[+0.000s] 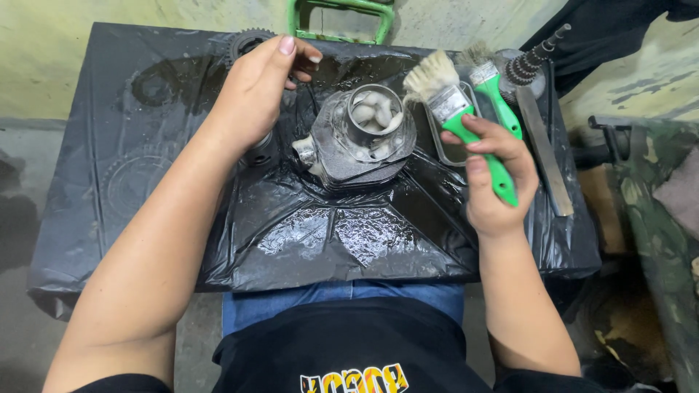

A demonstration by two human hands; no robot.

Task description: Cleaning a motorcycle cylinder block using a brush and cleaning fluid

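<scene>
A grey metal engine cylinder (pixel 362 135) with cooling fins stands upright in the middle of a wet black plastic sheet (pixel 335 233). Its bore holds oily liquid. My right hand (pixel 494 178) grips the green handle of a paint brush (pixel 459 109), whose pale bristles point up just right of the cylinder. My left hand (pixel 256 87) hovers left of the cylinder with fingers loosely curled, thumb and fingertips near a dark gear (pixel 246 42); whether it holds anything small is unclear.
A second green-handled brush (pixel 492 86) lies in a small clear tray (pixel 453 149) at the right. A flat metal file (pixel 545 149) and a threaded shaft (pixel 537 57) lie beyond. A green metal frame (pixel 342 18) stands behind the table.
</scene>
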